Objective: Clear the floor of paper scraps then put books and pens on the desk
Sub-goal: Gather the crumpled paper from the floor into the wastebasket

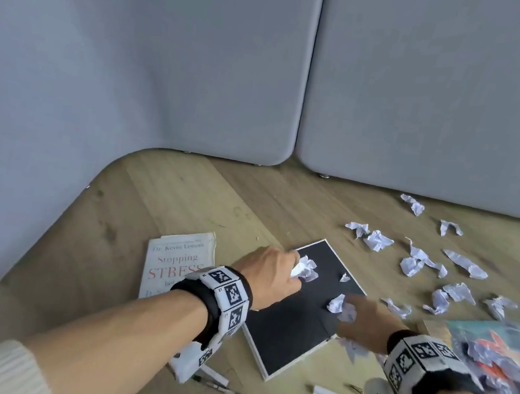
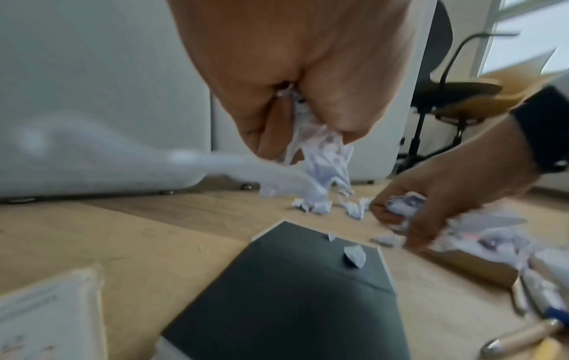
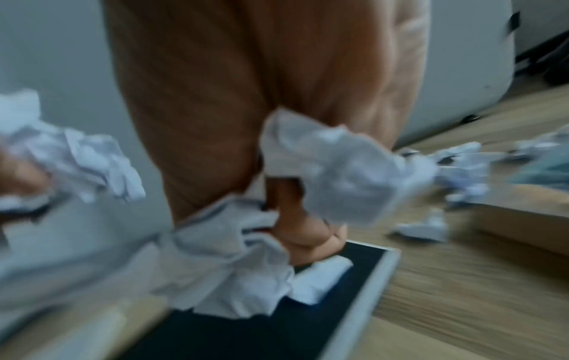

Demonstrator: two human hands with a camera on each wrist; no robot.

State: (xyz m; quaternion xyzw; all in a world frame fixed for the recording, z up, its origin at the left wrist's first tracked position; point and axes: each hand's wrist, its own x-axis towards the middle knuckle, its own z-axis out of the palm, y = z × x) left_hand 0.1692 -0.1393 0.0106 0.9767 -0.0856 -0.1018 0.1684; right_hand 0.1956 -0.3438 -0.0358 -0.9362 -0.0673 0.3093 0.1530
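The left hand [image 1: 269,273] pinches a paper wad [image 1: 306,269] over the black book [image 1: 297,315]. The right hand [image 1: 364,325], at the book's right edge, grips more scraps [image 1: 342,306]. Grab the small bit [image 1: 344,278] on the book next, and hold tight so nothing drops.

1. Soft, even daylight throughout — shadows faint, no glare.
2. The head view bows at its edges.
3. The right wrist view is heavily motion-blurred — the left wrist view blurs at its borders.
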